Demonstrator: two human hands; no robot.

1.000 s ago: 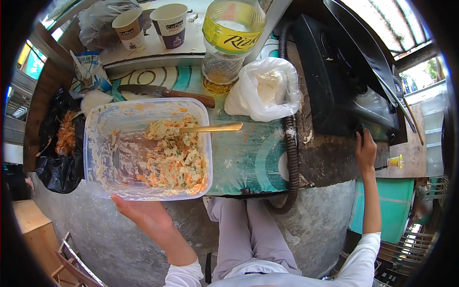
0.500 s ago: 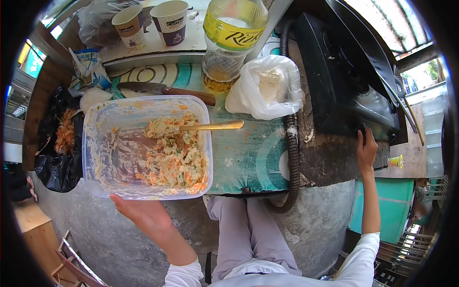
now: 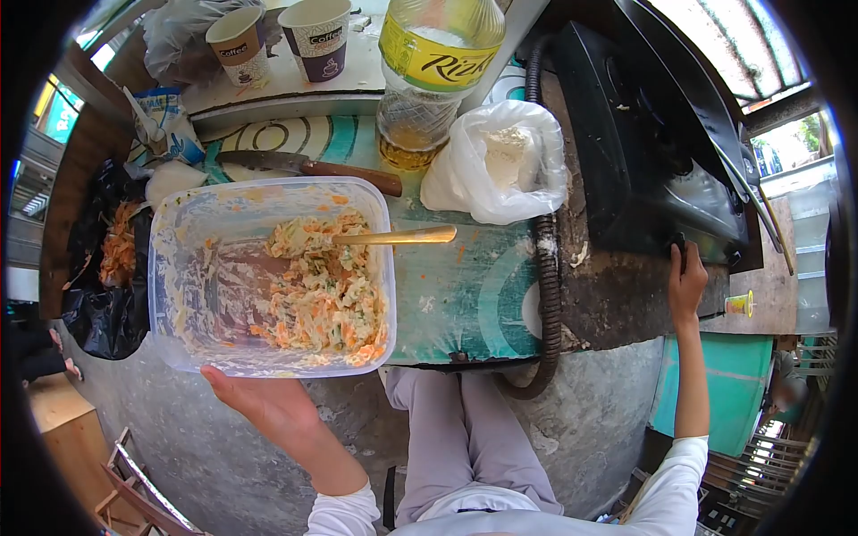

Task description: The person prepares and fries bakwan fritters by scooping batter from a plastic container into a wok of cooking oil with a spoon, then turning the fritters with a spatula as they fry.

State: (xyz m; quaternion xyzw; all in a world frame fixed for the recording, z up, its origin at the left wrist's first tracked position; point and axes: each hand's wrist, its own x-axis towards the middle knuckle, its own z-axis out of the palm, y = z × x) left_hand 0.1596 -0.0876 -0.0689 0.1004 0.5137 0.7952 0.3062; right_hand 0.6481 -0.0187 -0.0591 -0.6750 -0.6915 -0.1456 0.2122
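A clear plastic container (image 3: 183,359) holds a pale batter mixed with shredded orange and green vegetables (image 3: 326,304). A gold-coloured spoon handle (image 3: 398,236) sticks out of the mix over the right rim. My left hand (image 3: 268,411) grips the container at its near edge from below; most of its fingers are hidden underneath. Far to the right, my right hand (image 3: 687,281) is closed on a black knob (image 3: 678,241) at the front of the black gas stove (image 3: 661,170). What the stove carries on top is partly out of sight.
Behind the container lies a knife (image 3: 313,170). An oil bottle (image 3: 429,107) and an open bag of white flour (image 3: 500,170) stand beside it. Paper cups (image 3: 317,40) are on the shelf; a black plastic bag (image 3: 107,308) is at left. A ribbed hose (image 3: 547,295) runs down the counter.
The container and my left hand have shifted very slightly left and toward me. My right hand stays at the stove knob.
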